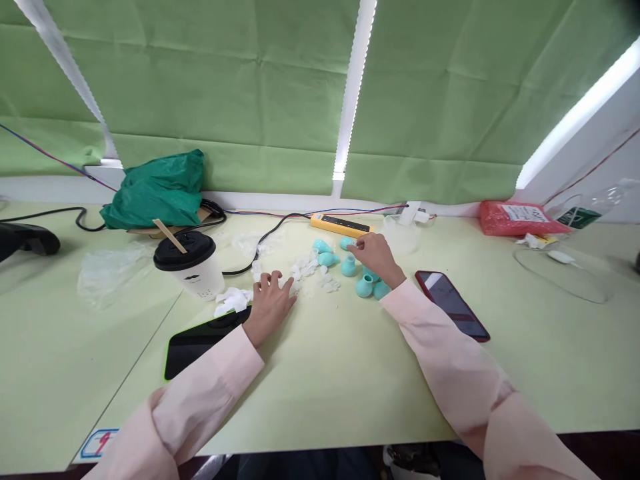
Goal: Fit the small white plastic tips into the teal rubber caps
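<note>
My left hand (271, 304) rests on the table with its fingers apart, beside a scatter of small translucent white plastic pieces (305, 268). Nothing shows in its grasp. My right hand (376, 256) reaches over a group of small turquoise bulbs, its fingers closed at the edge of one turquoise bulb (346, 243). Below that hand stands another bulb with a short open neck (365, 286), and a similar narrow-necked bulb (349, 267) is to its left. Two more bulbs lie on their sides near the white pieces. My right hand and wrist partly cover some bulbs.
A white cup (203, 283) with a black lid and wooden stick stands left. A green-edged phone (193, 347) lies partly under my left arm, a red-edged phone (453, 305) beside my right. Behind are a yellow power strip (341, 225), cables, and a green bag (157, 190).
</note>
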Demonstrator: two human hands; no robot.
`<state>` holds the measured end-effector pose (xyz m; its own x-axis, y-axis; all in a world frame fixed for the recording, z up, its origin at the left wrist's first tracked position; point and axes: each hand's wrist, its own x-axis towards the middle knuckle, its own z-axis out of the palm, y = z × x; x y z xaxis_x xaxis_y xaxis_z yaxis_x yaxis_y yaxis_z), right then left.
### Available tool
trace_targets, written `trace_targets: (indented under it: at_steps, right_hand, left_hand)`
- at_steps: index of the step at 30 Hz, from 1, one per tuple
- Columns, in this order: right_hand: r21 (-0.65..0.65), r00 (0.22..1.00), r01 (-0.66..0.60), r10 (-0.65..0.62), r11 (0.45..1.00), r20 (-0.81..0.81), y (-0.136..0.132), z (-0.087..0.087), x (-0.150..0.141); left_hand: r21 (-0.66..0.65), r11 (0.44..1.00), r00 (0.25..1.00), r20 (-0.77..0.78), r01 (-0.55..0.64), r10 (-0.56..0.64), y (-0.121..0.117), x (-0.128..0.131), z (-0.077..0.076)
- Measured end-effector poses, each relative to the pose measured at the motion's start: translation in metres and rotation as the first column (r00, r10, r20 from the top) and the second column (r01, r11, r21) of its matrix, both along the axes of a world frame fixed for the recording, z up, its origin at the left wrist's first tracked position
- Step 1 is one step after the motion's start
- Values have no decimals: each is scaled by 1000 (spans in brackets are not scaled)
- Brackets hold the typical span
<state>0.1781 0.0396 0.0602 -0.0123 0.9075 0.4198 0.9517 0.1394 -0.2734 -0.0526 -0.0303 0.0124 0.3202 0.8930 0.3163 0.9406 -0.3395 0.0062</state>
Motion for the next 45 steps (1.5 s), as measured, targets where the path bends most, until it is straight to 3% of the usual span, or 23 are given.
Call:
trace_targets:
  at_steps: [4,7,9,11,13,15,17,20,25,31,35,41,45]
  right_hand:
    - [-30,998,55,-54,998,27,-2,-2,4]
    - [75,992,99,-104,992,65,-13,6,2]
    - [224,993,28,-53,974,104,-22,12,-3]
    - [300,978,-132,75,945,195,-30,14,-12]
    - [222,922,-284,202,933,331,-34,12,-24]
    - [47,850,-332,277,942,448,-33,4,-38]
    - [-111,813,-281,298,953,499,-29,-6,-49]
    - [-193,820,-217,286,957,496,-18,-21,-57]
    - [-215,853,-131,221,968,474,-5,-34,-57]
    - [-193,874,-77,159,978,459,-4,-35,-58]
    - [-175,879,-105,174,979,443,-5,-34,-59]
    - [-219,882,-128,212,967,422,-8,-29,-59]
    - [-242,858,-229,313,943,407,-24,-22,-56]
  left_hand:
    - [15,1000,998,-67,-13,14,5,4,-6]
    - [29,1000,999,-46,6,-4,9,4,-6]
    - [30,999,999,-14,41,-40,10,5,-7]
    - [21,998,998,6,67,-67,10,7,-9]
    - [16,998,998,3,67,-67,10,9,-11]
    - [26,998,999,-6,54,-54,10,9,-13]
    - [37,998,999,-4,51,-51,10,8,-14]
    - [39,998,999,7,47,-47,9,7,-13]
    - [17,998,997,40,62,-62,7,7,-9]
    - [5,998,994,92,60,-61,25,4,-6]
    - [-17,998,996,68,57,-56,35,7,-10]
    - [-46,990,989,65,132,-129,31,15,-11]
    - [-36,987,986,56,157,-155,27,11,-8]
